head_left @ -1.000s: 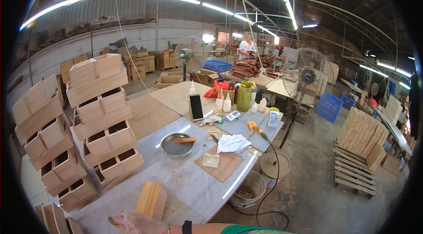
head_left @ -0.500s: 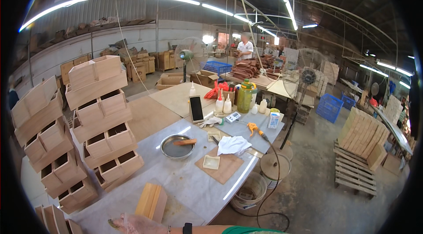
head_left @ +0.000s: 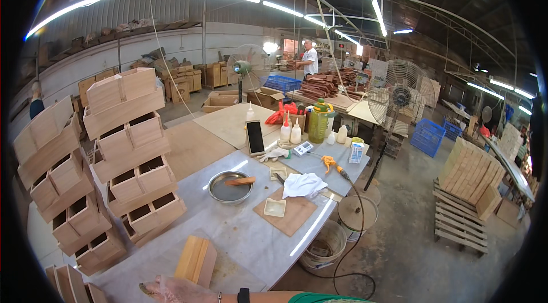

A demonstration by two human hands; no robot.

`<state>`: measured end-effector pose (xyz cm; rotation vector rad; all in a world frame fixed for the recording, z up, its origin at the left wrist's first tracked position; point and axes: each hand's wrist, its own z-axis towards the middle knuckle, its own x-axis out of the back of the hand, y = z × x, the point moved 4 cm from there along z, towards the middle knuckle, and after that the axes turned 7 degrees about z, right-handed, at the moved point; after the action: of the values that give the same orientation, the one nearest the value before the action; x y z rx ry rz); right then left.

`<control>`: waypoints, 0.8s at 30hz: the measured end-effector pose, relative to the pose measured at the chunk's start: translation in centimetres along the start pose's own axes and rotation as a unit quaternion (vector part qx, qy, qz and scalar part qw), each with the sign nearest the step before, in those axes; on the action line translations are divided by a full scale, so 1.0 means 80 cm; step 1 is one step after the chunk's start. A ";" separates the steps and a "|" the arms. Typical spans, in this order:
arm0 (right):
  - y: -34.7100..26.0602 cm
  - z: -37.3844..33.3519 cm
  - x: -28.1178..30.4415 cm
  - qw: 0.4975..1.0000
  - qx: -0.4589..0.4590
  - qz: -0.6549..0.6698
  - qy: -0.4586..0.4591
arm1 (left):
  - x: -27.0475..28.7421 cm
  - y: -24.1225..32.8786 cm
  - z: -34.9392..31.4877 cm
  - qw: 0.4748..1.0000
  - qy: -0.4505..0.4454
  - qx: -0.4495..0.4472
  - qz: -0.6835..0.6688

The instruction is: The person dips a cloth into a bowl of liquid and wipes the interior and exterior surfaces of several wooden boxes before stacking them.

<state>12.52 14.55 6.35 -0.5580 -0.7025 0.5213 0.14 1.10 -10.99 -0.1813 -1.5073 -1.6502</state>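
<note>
My right hand (head_left: pixel 180 290), in a thin pale see-through glove, lies at the lower edge, its fingers pointing left. They look bent together, with a dark, yellowish spot at the tips; what they hold, if anything, is cut off by the edge. A black wristband (head_left: pixel 244 295) and a green sleeve (head_left: pixel 325 298) show on that arm. Just beyond the hand a grooved wooden block (head_left: pixel 196 260) rests on the grey tabletop (head_left: pixel 171 246). My left hand is out of the picture.
Stacked wooden boxes (head_left: pixel 132 137) rise on the left. A metal bowl (head_left: pixel 229 187) with a wood strip, a white cloth (head_left: pixel 303 185), a phone (head_left: pixel 254 136), glue bottles (head_left: pixel 285 131) and an orange air gun (head_left: pixel 329 162) lie on the table. Buckets (head_left: pixel 323 244) and a hose stand right. A co-worker (head_left: pixel 310 58) is far off.
The far co-worker has turned and shifted left, arms now reaching leftward. At the far left edge, another person's arm now shows raised behind the boxes. My right hand has hardly moved.
</note>
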 end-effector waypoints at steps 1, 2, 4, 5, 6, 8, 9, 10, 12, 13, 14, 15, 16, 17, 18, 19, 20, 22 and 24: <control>0.000 0.000 0.000 1.000 -0.001 0.000 0.000 | 0.000 0.001 0.001 1.000 0.000 0.001 0.001; 0.000 0.001 -0.001 1.000 0.000 -0.002 -0.001 | 0.000 0.002 0.001 1.000 0.002 0.003 0.000; 0.001 0.002 -0.003 1.000 0.000 -0.005 -0.003 | 0.001 0.003 0.001 1.000 0.002 0.003 0.000; 0.003 0.002 -0.003 1.000 0.001 -0.006 -0.002 | 0.000 0.004 0.001 1.000 0.001 0.000 -0.001; 0.004 0.003 -0.004 1.000 0.003 -0.007 -0.002 | 0.000 0.004 0.002 1.000 0.001 0.004 0.001; 0.007 0.004 -0.006 1.000 0.005 -0.008 -0.001 | 0.000 0.005 0.002 1.000 0.002 0.005 0.001; 0.009 0.004 -0.006 1.000 0.005 -0.009 0.001 | 0.000 0.005 0.001 1.000 0.002 0.005 0.001; 0.010 0.005 -0.007 1.000 0.006 -0.011 0.000 | 0.000 0.005 0.002 1.000 0.001 0.005 0.001; 0.009 0.005 -0.006 0.999 0.035 -0.004 0.011 | -0.001 0.006 0.002 1.000 0.001 0.006 0.001; 0.009 0.005 -0.007 0.999 0.039 -0.009 0.006 | -0.001 0.006 0.002 1.000 0.001 0.007 0.000; 0.009 0.005 -0.007 0.999 0.043 -0.014 0.002 | -0.001 0.006 0.002 1.000 0.001 0.007 0.001; 0.007 0.005 -0.007 0.999 0.047 -0.019 -0.002 | -0.001 0.006 0.002 1.000 0.002 0.007 0.001; 0.008 0.005 -0.007 1.000 0.027 -0.010 0.000 | -0.001 0.007 0.002 1.000 0.002 0.007 0.000; 0.009 0.005 -0.006 1.000 0.008 0.000 0.001 | -0.001 0.007 0.002 1.000 0.003 0.008 0.002; 0.008 0.005 -0.005 1.000 -0.012 0.010 0.003 | -0.001 0.007 0.002 1.000 0.002 0.008 0.001; 0.006 0.004 -0.004 1.000 -0.011 0.000 0.003 | -0.001 0.007 0.002 1.000 0.002 0.008 0.000; 0.004 0.004 -0.003 1.000 -0.010 -0.009 0.002 | -0.001 0.008 0.002 1.000 0.002 0.008 0.000; 0.000 0.003 -0.001 1.000 -0.002 -0.022 0.002 | -0.001 0.008 0.003 1.000 0.002 0.008 0.001; 0.000 0.002 0.000 0.999 0.012 -0.030 0.002 | -0.002 0.008 0.003 1.000 0.002 0.009 0.001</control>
<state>12.38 14.58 6.46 -0.5143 -0.7063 0.4720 0.57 1.44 -10.52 -0.1700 -1.5182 -1.6352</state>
